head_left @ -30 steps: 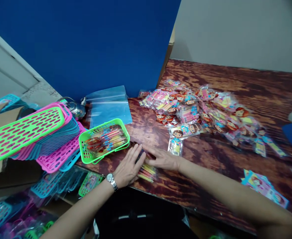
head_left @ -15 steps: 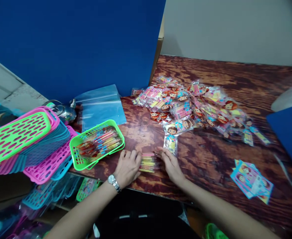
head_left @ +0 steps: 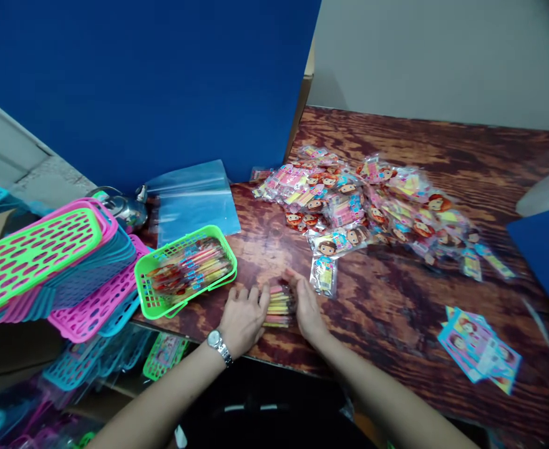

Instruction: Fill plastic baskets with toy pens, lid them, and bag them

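Left hand (head_left: 242,319) rests palm down over the near-left part of a small bundle of clear-wrapped sticks (head_left: 278,305), its fingers bent over the wrappers; whether they pinch or only press cannot be told. A silver wristwatch (head_left: 214,340) circles that wrist. Right hand (head_left: 306,308) stands on edge at the bundle's other end, fingers nearly straight and side by side, cupped against it rather than closed around it. Pink and yellow sticks show in the gap between the two hands, lying on a dark, wood-patterned table (head_left: 396,330) close to its front edge.

Just beyond the left hand, to its left, sits a lime-green basket (head_left: 162,307) with similar packets (head_left: 197,265) laid in neatly, side by side. That portion looks done; the bundle between the hands is outside the basket, and much more remains loose. Past the right hand, one packet (head_left: 324,275) lies just below a large, jumbled heap of packets (head_left: 349,202) printed with cartoon figures, spreading far across the table.

Farther out, a flat plastic bag (head_left: 197,202) lies behind the basket, printed cards (head_left: 480,349) fan out at the right, and nested pink, blue and green baskets (head_left: 35,262) lean at the far left.
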`<state>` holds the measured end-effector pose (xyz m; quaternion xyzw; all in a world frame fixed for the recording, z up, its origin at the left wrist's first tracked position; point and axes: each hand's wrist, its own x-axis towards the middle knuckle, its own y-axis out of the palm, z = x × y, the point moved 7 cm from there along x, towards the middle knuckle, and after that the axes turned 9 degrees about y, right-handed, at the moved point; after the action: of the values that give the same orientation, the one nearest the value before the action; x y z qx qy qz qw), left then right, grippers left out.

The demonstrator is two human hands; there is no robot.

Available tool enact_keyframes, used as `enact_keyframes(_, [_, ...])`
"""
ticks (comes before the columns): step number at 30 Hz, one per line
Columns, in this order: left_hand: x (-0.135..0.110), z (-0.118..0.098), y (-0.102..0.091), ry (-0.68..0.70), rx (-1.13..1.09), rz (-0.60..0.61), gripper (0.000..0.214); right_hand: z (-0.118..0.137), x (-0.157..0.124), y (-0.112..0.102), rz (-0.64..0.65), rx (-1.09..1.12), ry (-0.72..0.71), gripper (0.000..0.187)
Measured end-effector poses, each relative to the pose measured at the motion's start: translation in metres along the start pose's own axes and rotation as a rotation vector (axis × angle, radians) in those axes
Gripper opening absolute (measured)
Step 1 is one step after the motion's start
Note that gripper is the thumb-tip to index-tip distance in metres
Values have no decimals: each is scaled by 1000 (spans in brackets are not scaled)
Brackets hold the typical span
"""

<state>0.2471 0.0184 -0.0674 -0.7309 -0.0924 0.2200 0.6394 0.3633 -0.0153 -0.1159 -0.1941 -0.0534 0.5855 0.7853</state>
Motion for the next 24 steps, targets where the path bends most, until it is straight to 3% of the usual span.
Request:
enact_keyframes(5, [8, -1, 5, 25, -22, 57, 60, -6, 4, 3, 25, 232, 115, 47])
enact_keyframes(8, [4, -3, 2, 33, -84, 65, 47, -6, 14, -8, 14, 356, 128, 43])
enact_keyframes(11, [-23, -3, -18, 9, -137, -12, 54, 19, 32, -23, -14, 313, 68, 38])
enact_keyframes(13, [-52, 5, -41, -30, -132, -143, 62, 57, 44, -23, -1, 164, -53, 34])
enact_keyframes(15, [-85, 26, -72, -108, -66, -341, 63, 105, 51, -3, 82, -45, -272, 30])
enact_keyframes(17, [-112, 60, -100, -263, 42, -495, 55, 149, 49, 36, 224, -282, -541, 32])
enact_keyframes(18, [-120, 79, -110, -343, 100, -516, 52, 164, 47, 58, 283, -400, -644, 35])
enact_keyframes(21, [-123, 130, -123, -528, 217, -465, 48, 178, 47, 111, 321, -703, -734, 52])
enact_keyframes(24, [-108, 157, -116, -597, 237, -317, 49, 167, 43, 140, 349, -855, -696, 64])
